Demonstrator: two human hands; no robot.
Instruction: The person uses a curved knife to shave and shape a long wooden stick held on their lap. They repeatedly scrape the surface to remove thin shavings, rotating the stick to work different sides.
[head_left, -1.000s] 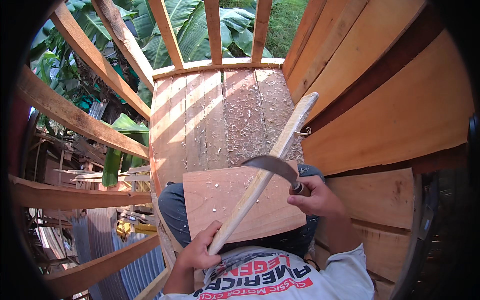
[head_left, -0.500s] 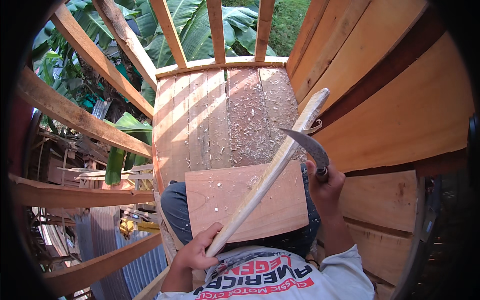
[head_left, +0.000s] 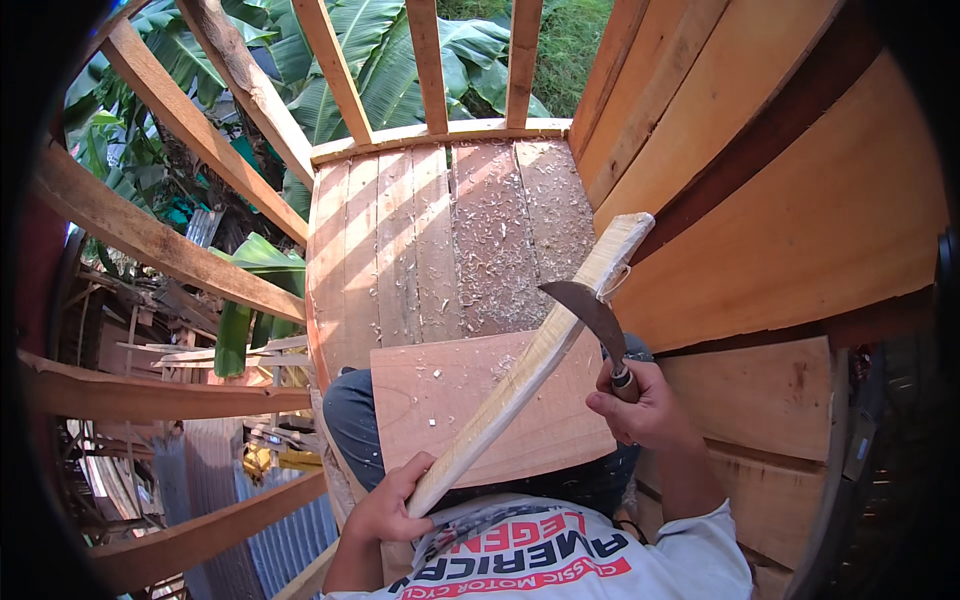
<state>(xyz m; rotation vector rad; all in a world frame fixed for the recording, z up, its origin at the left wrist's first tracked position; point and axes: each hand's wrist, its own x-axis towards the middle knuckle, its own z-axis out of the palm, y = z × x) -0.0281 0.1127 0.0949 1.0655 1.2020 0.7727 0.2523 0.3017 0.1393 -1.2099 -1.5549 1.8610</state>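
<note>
A long pale wooden stick (head_left: 520, 380) slants from my lap up to the far right. My left hand (head_left: 388, 502) is wrapped round its near end. My right hand (head_left: 645, 402) grips the handle of a curved knife (head_left: 592, 312), a sickle-like blade with a dark wooden handle. The blade lies across the upper part of the stick, its tip pointing left. A thin curled shaving (head_left: 617, 281) hangs from the stick's right side just beyond the blade. Beneath the stick, a flat wooden board (head_left: 430, 385) rests across my thighs, with small chips on it.
Wood shavings (head_left: 500, 230) litter the plank floor (head_left: 360, 240) ahead. Wooden slats (head_left: 430, 70) form a railing at the front and left, with banana leaves (head_left: 375, 70) beyond. A panelled wooden wall (head_left: 780, 220) stands close on the right. Corrugated metal sheets (head_left: 200, 490) lie outside, lower left.
The stick's far end has dropped nearer and its broad face has turned up more. My right hand with the knife has come slightly nearer to me. My left hand keeps its hold.
</note>
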